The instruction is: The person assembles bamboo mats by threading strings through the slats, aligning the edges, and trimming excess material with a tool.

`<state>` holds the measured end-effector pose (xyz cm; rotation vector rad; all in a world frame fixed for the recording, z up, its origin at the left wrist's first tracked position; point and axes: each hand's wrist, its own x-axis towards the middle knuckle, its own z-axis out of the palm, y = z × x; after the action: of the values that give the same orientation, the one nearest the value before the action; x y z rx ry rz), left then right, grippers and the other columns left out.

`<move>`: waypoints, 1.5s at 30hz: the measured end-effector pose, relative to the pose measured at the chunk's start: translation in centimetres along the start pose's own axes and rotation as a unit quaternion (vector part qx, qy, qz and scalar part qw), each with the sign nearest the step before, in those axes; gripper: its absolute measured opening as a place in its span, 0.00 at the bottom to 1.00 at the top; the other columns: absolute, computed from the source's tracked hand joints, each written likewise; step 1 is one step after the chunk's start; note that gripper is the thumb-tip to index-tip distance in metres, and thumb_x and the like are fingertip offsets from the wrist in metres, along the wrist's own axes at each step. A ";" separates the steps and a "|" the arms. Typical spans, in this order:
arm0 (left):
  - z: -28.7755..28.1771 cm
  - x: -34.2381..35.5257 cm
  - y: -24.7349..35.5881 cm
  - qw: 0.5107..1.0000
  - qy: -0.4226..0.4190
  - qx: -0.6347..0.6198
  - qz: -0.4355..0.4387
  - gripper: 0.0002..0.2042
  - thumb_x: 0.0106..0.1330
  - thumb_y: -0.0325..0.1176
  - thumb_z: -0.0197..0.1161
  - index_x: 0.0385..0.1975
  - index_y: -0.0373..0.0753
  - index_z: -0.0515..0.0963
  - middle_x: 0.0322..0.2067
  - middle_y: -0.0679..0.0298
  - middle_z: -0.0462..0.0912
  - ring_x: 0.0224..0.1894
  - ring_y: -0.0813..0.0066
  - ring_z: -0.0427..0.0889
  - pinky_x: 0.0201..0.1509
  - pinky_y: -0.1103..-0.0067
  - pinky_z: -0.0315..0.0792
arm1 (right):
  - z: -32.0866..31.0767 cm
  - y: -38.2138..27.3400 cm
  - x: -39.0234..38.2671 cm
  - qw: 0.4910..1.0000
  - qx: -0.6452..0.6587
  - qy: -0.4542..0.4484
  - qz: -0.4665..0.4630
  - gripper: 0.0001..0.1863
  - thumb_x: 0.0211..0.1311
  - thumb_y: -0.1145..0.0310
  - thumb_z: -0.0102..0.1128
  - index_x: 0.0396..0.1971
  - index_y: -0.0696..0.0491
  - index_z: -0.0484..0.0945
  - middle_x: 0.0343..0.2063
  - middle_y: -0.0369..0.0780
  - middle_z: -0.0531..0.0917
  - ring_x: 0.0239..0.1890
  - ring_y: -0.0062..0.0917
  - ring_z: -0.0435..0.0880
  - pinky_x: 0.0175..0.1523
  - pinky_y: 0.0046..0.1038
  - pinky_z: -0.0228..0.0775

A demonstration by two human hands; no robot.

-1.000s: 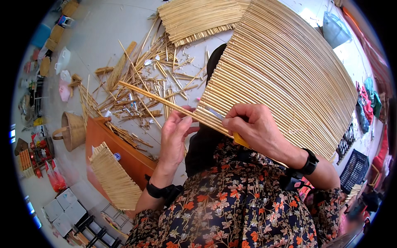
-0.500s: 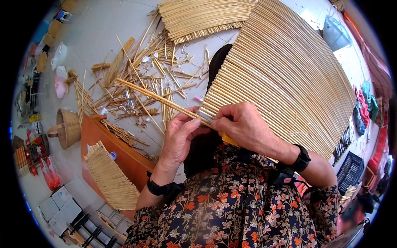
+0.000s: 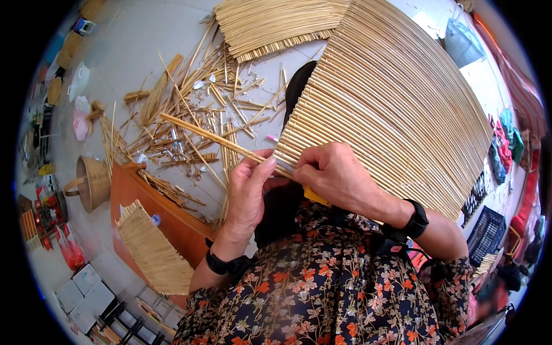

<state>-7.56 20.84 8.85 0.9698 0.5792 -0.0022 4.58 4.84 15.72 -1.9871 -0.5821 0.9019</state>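
Observation:
My left hand [image 3: 246, 192] is closed on a thin bundle of straw stalks [image 3: 210, 135], thumb on top. The bundle points up and left, its lower end meeting the near left corner of a large straw mat [image 3: 385, 109]. At that corner my right hand [image 3: 333, 172] is closed in a pinch, and its fingers hide what they hold. Under the right hand, part of a yellow object [image 3: 315, 196] shows, its kind hidden. The mat is made of parallel stalks in close rows and slopes away to the upper right.
Loose stalks and scraps [image 3: 178, 138] litter the floor at the left. A second straw mat [image 3: 276, 26] lies beyond. Left of me are an orange-brown wooden piece [image 3: 167, 195], a smaller straw bundle [image 3: 154, 247] and a woven basket [image 3: 93, 183]. A dark crate [image 3: 486, 236] stands at the right.
The view has shifted slightly. My left thumb and the stalk bundle have moved a little against the mat's corner. Both hands keep their grips.

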 end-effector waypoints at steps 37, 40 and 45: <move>-4.0 2.4 1.5 0.998 0.024 0.052 -0.017 0.16 0.72 0.31 0.63 0.56 0.33 0.78 0.53 0.54 0.85 0.55 0.64 0.84 0.63 0.64 0.79 | -13.0 17.2 -30.2 0.979 0.075 0.136 0.133 0.05 0.62 0.73 0.62 0.34 0.59 0.83 0.23 0.33 0.83 0.26 0.15 0.80 0.33 0.22 0.75; -6.1 4.4 2.7 0.998 0.015 0.050 -0.029 0.16 0.72 0.31 0.64 0.56 0.30 0.77 0.53 0.52 0.84 0.54 0.63 0.83 0.64 0.66 0.78 | -10.9 18.6 -29.8 0.971 0.084 0.184 0.129 0.06 0.62 0.73 0.62 0.34 0.60 0.84 0.24 0.35 0.83 0.27 0.17 0.80 0.34 0.24 0.75; -6.4 4.9 3.4 0.997 0.023 0.056 -0.038 0.17 0.71 0.33 0.65 0.54 0.28 0.77 0.51 0.53 0.83 0.53 0.64 0.81 0.63 0.71 0.78 | -9.4 20.9 -31.4 0.966 0.049 0.231 0.107 0.06 0.62 0.73 0.63 0.33 0.60 0.83 0.25 0.38 0.81 0.28 0.19 0.79 0.35 0.26 0.74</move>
<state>-5.54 29.01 6.45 1.0580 0.6632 -0.0811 -6.66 -32.33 13.28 -2.0987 -0.0586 0.5448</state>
